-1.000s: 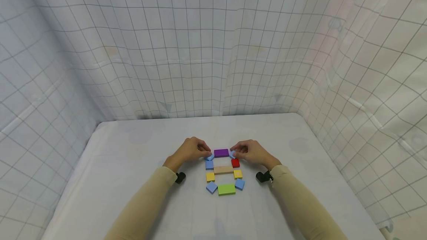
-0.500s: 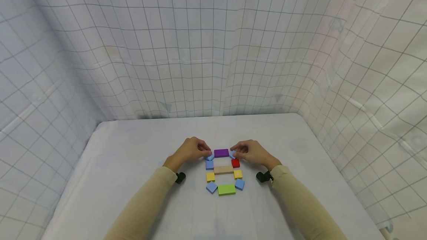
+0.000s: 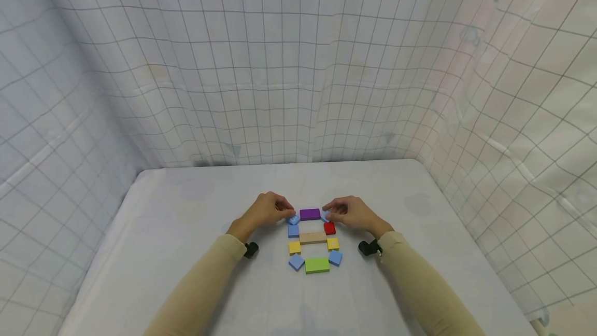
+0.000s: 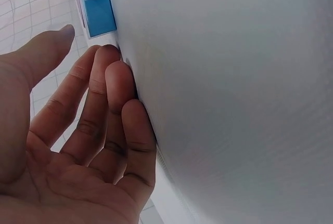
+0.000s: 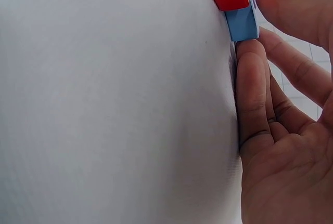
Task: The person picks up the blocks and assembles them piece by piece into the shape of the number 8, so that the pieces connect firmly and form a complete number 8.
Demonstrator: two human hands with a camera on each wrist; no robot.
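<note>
Two bare hands work at the far end of a ring of flat colored blocks. My left hand rests beside a light blue block at the ring's far left corner. In the left wrist view its fingers are loosely bent, and the thumb stands apart from the blue block. My right hand is at another light blue block at the far right corner. The right wrist view has fingertips against this blue block and the thumb close to its upper edge. Between both corners lies a purple block.
Down the left side lie a blue block and a yellow block; down the right, a red block and a yellow block. A wooden bar spans the middle. A green block lies nearest, flanked by blue blocks.
Both hands stay almost in place. A little more of the far left blue block shows below my left thumb. The other blocks have not visibly moved.
</note>
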